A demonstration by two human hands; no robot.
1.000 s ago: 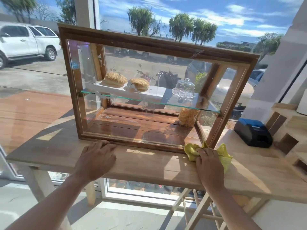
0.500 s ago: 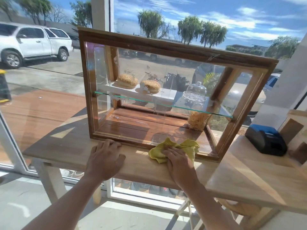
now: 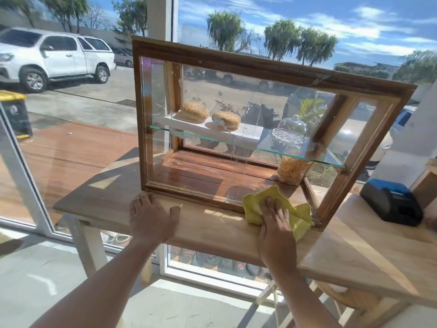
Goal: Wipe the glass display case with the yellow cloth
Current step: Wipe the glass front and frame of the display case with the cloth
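A wooden table (image 3: pixel 212 233) stands against a big window, sunlit. Nearest, the left hand (image 3: pixel 151 216) lies flat on the tabletop, fingers straight and spread, fingertips at the lower left corner of the glass display case (image 3: pixel 248 74). The right hand (image 3: pixel 275 223) presses the yellow cloth (image 3: pixel 255 204) with straight fingers against the case's lower front frame, towards its right end. Inside, a jar of yellow snacks (image 3: pixel 293 171) sits on the wooden floor; on the glass shelf (image 3: pixel 236 144) above rest two sesame buns (image 3: pixel 208 116) and a glass dome (image 3: pixel 291 131). A black-and-blue device (image 3: pixel 392 202) sits right of the case. Outside stands a white pickup (image 3: pixel 54 58).
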